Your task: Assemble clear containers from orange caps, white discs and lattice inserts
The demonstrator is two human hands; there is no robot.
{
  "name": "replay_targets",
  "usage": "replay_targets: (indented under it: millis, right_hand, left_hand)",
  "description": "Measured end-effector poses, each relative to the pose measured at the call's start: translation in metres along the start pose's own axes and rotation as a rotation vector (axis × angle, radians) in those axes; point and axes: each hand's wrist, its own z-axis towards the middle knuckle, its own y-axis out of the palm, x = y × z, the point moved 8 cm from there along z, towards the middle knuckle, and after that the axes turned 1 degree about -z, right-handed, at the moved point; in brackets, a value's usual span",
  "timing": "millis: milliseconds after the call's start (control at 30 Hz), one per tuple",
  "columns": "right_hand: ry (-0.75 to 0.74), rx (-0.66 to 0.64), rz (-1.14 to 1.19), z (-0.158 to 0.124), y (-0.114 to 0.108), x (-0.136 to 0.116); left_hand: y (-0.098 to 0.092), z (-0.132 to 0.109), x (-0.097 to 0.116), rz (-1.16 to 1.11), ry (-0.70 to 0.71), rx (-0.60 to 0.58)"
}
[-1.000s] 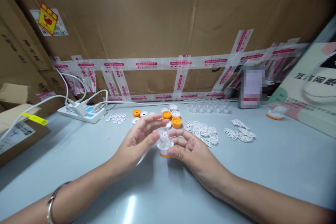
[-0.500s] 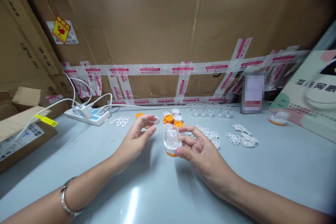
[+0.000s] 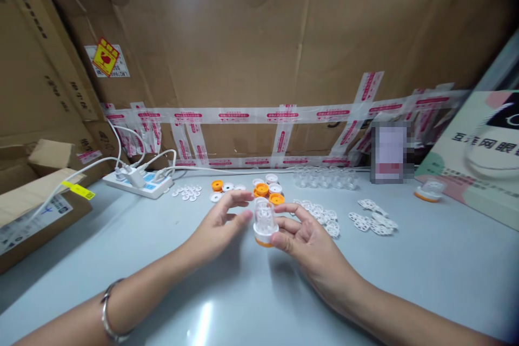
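Note:
My right hand [image 3: 305,238] holds a small clear plastic cup with a white and orange base [image 3: 264,224] upright between thumb and fingers, just above the grey table [image 3: 203,303]. My left hand [image 3: 221,223] hovers close on the cup's left, fingers curved and apart, nothing visible in them; the thumb tip nearly touches the cup. Behind the hands lie orange and white caps [image 3: 265,188] and several white perforated discs [image 3: 320,212].
A white power strip [image 3: 140,184] with plugged cables sits at the back left, by small white discs [image 3: 185,192]. Clear cups [image 3: 326,177] line the back, more white discs [image 3: 375,216] to the right. An assembled cup [image 3: 428,190] stands by a printed box [image 3: 478,157]. Cardboard walls surround the table.
My left hand let go of the cup's top and drew back slightly, then came close again. My right hand keeps the cup upright. The view tilted upward.

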Motion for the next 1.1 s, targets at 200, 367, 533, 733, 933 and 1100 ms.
replay_targets:
  millis: [200, 367, 533, 733, 933, 1100]
  right_hand:
    - [0.013, -0.010, -0.011, -0.001, 0.002, 0.001]
    - [0.009, -0.016, -0.015, -0.001, 0.001, -0.001]
    - [0.015, -0.020, -0.013, 0.001, 0.000, -0.001]
    - [0.038, -0.017, 0.079, 0.001, 0.002, 0.003]
    - [0.108, -0.115, 0.087, -0.002, 0.015, 0.012]
    - [0.060, -0.122, 0.113, -0.001, 0.017, 0.011]
  left_hand:
    - [0.006, -0.001, 0.006, -0.025, 0.078, -0.052]
    - [0.000, 0.000, -0.004, -0.105, 0.012, -0.002]
    - [0.018, -0.004, 0.005, -0.044, 0.071, -0.169]
    - [0.022, -0.007, 0.006, -0.171, -0.036, -0.128]
    - [0.022, -0.008, 0.002, -0.259, -0.051, -0.096]
    - [0.023, -0.007, -0.001, -0.261, -0.046, -0.082]
